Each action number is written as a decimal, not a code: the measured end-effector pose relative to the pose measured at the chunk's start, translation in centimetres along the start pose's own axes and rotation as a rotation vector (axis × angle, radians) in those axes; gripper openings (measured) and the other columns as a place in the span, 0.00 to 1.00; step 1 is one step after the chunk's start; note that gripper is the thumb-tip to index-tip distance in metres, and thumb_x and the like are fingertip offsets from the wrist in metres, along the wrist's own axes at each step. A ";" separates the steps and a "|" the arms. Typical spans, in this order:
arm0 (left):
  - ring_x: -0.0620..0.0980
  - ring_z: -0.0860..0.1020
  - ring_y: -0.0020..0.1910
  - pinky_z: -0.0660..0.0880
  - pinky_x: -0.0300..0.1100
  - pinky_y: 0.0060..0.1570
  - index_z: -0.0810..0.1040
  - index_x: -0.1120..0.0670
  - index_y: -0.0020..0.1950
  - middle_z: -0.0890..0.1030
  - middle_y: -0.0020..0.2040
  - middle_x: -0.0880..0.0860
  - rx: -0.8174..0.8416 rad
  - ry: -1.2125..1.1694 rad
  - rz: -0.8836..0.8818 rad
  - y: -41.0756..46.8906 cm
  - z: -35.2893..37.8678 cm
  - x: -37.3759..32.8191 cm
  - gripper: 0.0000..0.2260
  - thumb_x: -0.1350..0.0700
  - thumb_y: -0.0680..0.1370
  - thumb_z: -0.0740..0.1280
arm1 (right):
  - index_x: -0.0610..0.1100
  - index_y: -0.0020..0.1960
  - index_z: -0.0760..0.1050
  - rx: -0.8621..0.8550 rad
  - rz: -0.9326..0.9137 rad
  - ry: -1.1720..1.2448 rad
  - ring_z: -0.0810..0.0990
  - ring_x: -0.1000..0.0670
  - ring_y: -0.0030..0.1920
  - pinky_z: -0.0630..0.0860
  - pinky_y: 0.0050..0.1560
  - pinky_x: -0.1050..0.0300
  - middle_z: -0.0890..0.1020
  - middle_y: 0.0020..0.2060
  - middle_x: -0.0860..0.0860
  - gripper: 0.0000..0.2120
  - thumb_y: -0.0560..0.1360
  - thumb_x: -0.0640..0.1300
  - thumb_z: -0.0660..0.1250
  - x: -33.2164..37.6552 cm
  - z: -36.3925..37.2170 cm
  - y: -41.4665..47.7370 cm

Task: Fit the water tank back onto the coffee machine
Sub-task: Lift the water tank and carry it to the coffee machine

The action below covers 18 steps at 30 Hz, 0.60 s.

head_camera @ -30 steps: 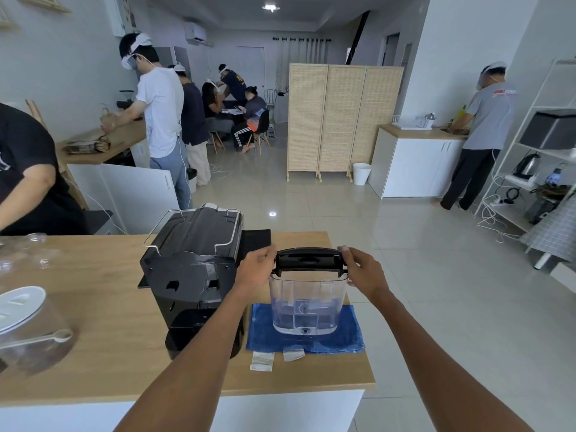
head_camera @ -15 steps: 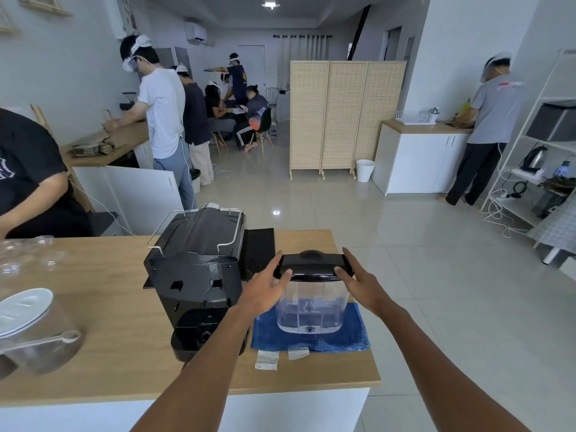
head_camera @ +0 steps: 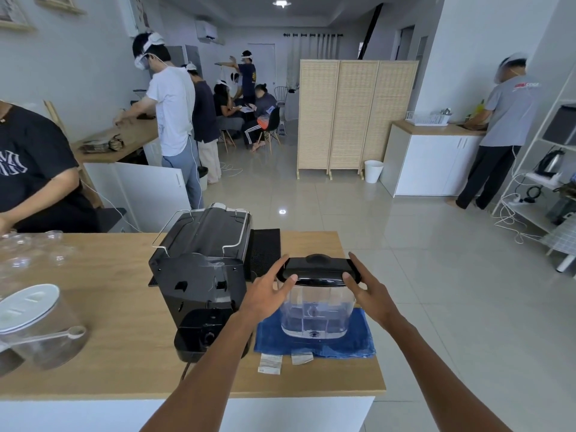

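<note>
Clear plastic with a black lid, the water tank (head_camera: pixel 316 310) stands upright on a blue cloth (head_camera: pixel 314 341) at the right end of the wooden counter (head_camera: pixel 103 363), just beside the coffee machine (head_camera: pixel 202 275) and on its right. The lid's long axis runs left to right, and it is bracketed at its two ends: the left hand (head_camera: pixel 268 294) is set against the left end, the right hand (head_camera: pixel 369 294) against the right, fingers spread and only lightly curled, thumbs laid on the lid's near edge. Whether a firm grip is made cannot be told. The machine lies to the left of both hands, nearer the left one, so a leftward carry is judged to be called for.
</note>
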State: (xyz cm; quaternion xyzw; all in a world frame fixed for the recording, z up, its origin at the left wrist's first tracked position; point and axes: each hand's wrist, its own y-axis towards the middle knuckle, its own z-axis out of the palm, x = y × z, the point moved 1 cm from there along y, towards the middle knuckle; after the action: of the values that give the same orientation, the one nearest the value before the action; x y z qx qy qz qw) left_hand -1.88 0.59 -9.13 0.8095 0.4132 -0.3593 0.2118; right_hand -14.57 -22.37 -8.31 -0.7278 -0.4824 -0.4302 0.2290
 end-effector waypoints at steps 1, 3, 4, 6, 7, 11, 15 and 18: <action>0.37 0.73 0.34 0.72 0.42 0.52 0.52 0.31 0.79 0.79 0.38 0.51 -0.002 0.016 0.010 0.2 0.0 0.2 0.28 0.35 0.81 0.58 | 0.64 0.76 0.56 -0.026 -0.020 0.013 0.82 0.47 0.50 0.80 0.53 0.52 0.80 0.59 0.47 0.27 0.79 0.58 0.60 -0.1 0.2 -0.2; 0.35 0.66 0.33 0.69 0.40 0.50 0.53 0.33 0.80 0.76 0.40 0.50 -0.020 0.029 0.034 0.5 0.1 0.6 0.28 0.35 0.81 0.58 | 0.61 0.76 0.59 -0.087 -0.058 0.018 0.80 0.52 0.43 0.80 0.51 0.56 0.81 0.54 0.51 0.27 0.79 0.56 0.61 -0.2 0.7 -0.5; 0.37 0.66 0.30 0.70 0.40 0.47 0.54 0.33 0.80 0.74 0.36 0.49 -0.036 0.023 0.048 0.5 0.2 0.8 0.29 0.35 0.81 0.58 | 0.60 0.77 0.59 -0.113 -0.070 0.016 0.79 0.53 0.42 0.80 0.50 0.59 0.81 0.52 0.52 0.27 0.79 0.55 0.61 -0.2 0.9 -0.6; 0.44 0.65 0.25 0.69 0.41 0.35 0.55 0.34 0.81 0.66 0.26 0.49 -0.084 -0.006 0.084 0.3 0.7 1.1 0.30 0.34 0.79 0.58 | 0.58 0.77 0.60 -0.138 -0.094 0.007 0.80 0.54 0.39 0.79 0.43 0.68 0.80 0.52 0.56 0.27 0.79 0.55 0.62 -0.4 1.1 -0.9; 0.44 0.63 0.24 0.65 0.41 0.30 0.55 0.35 0.81 0.63 0.24 0.48 -0.110 -0.028 0.108 0.1 0.9 1.2 0.31 0.33 0.79 0.59 | 0.58 0.77 0.60 -0.139 -0.109 0.004 0.81 0.53 0.40 0.78 0.40 0.70 0.80 0.52 0.57 0.27 0.79 0.55 0.62 -0.5 1.1 -1.0; 0.43 0.57 0.22 0.57 0.47 0.26 0.58 0.33 0.78 0.59 0.22 0.47 -0.174 -0.091 0.212 -0.6 1.6 1.7 0.27 0.38 0.80 0.62 | 0.57 0.77 0.61 -0.137 -0.174 -0.001 0.84 0.43 0.45 0.80 0.44 0.68 0.79 0.54 0.66 0.27 0.79 0.54 0.62 -1.3 1.1 -0.9; 0.46 0.61 0.24 0.62 0.48 0.26 0.55 0.29 0.77 0.68 0.26 0.54 -0.186 -0.038 0.216 -0.8 2.1 1.8 0.30 0.37 0.79 0.65 | 0.60 0.77 0.58 -0.150 -0.171 -0.051 0.85 0.47 0.40 0.84 0.42 0.52 0.85 0.50 0.50 0.27 0.79 0.60 0.56 -2.2 1.6 -0.7; 0.50 0.82 0.48 0.80 0.44 0.46 0.54 0.38 0.82 0.82 0.64 0.55 -0.129 -0.048 0.239 -0.9 2.8 1.6 0.37 0.41 0.78 0.70 | 0.61 0.78 0.53 -0.088 -0.205 -0.074 0.85 0.47 0.40 0.84 0.43 0.52 0.85 0.52 0.47 0.31 0.77 0.62 0.58 -2.7 1.6 -0.8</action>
State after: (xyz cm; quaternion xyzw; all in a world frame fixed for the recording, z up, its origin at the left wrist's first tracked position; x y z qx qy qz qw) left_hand -3.14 0.18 -12.17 0.8289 0.3309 -0.3234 0.3145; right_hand -15.09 -22.22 -11.51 -0.6994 -0.5431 -0.4449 0.1339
